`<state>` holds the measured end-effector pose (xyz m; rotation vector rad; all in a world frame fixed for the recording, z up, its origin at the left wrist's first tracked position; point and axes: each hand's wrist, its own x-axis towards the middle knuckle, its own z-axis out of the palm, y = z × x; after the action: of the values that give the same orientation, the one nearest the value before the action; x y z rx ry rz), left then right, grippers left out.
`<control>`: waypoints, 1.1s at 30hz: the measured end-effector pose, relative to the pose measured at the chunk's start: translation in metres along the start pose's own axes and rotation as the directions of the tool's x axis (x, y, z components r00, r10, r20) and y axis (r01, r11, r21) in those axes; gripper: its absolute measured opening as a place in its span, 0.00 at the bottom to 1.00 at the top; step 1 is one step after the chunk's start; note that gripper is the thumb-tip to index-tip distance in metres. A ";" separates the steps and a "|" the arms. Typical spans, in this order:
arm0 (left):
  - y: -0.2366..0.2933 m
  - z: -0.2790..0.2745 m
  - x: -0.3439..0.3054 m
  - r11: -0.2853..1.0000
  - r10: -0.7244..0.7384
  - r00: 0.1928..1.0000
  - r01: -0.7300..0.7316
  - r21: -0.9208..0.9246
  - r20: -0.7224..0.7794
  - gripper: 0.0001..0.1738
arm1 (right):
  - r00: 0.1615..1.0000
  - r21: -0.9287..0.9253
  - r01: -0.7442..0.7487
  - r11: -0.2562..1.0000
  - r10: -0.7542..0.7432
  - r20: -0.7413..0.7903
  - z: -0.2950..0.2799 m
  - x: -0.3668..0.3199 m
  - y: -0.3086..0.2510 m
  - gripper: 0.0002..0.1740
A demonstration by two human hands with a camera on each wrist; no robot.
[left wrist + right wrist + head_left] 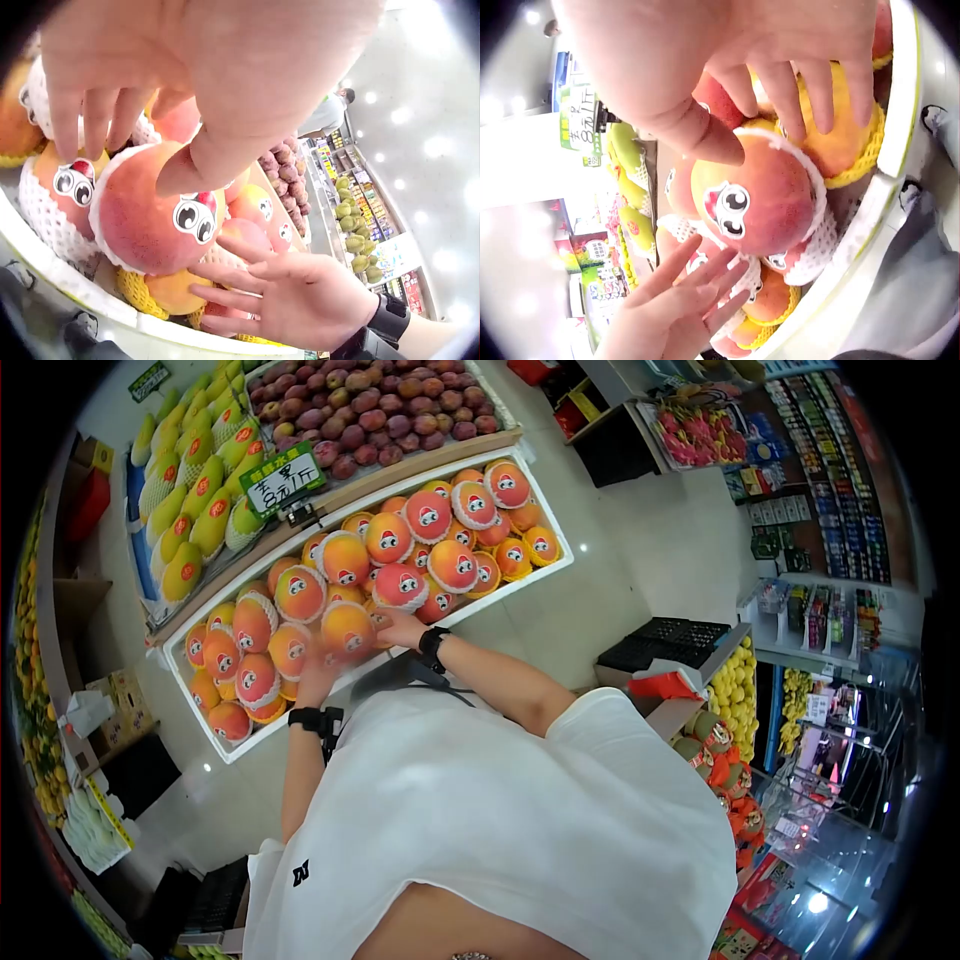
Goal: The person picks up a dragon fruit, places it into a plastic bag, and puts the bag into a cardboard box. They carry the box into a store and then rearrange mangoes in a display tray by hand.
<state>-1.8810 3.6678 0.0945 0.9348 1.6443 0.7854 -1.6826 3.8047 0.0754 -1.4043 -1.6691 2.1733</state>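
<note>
Between my two hands sits a round red-orange mango (348, 628) with a cartoon-eyes sticker and a white foam net, on top of the other mangoes in a white box. My left hand (317, 677) is at its near left side. In the left wrist view, the left thumb (182, 171) lies over the mango and the fingers are spread above neighbouring fruit. My right hand (402, 628) is on the other side, fingers extended and apart. Its thumb (724, 142) overlaps the mango's edge in the right wrist view. Neither hand curls round the fruit.
The white box rim (330, 695) runs along the near side. Behind it are plums (370, 410), yellow-green mangoes (205, 490) and a price sign (282, 480). Dragon fruit (700, 435) and a black crate (665, 640) stand on the right, past the tiled floor (625, 540).
</note>
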 end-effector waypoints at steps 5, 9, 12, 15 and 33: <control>0.004 -0.019 -0.026 0.994 -0.032 0.999 0.029 -0.107 -0.028 0.35 | 0.953 -0.564 0.294 0.771 -0.280 0.114 -0.041 -0.045 -0.020 0.28; -0.008 -0.028 -0.034 0.990 -0.027 0.987 0.049 0.135 -0.161 0.19 | 0.948 -0.672 0.308 0.673 -0.275 0.159 -0.080 -0.073 0.014 0.21; -0.010 -0.023 -0.034 0.991 -0.013 0.972 0.043 0.125 -0.234 0.12 | 0.996 -0.526 0.079 0.847 -0.088 0.008 -0.115 -0.081 0.070 0.19; 0.020 -0.016 -0.033 0.980 -0.016 0.961 0.070 0.186 -0.276 0.11 | 0.871 -0.066 -0.117 0.991 0.071 -0.486 -0.160 -0.093 0.122 0.11; 0.045 0.047 -0.020 0.998 -0.050 0.649 0.060 -0.015 -0.759 0.12 | 0.739 -0.399 -0.326 0.857 -0.032 -0.672 -0.247 -0.120 0.164 0.13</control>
<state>-1.8238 3.6735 0.1304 0.5595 2.3946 1.2361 -1.3716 3.8550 0.0191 -2.1671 -1.8860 1.0310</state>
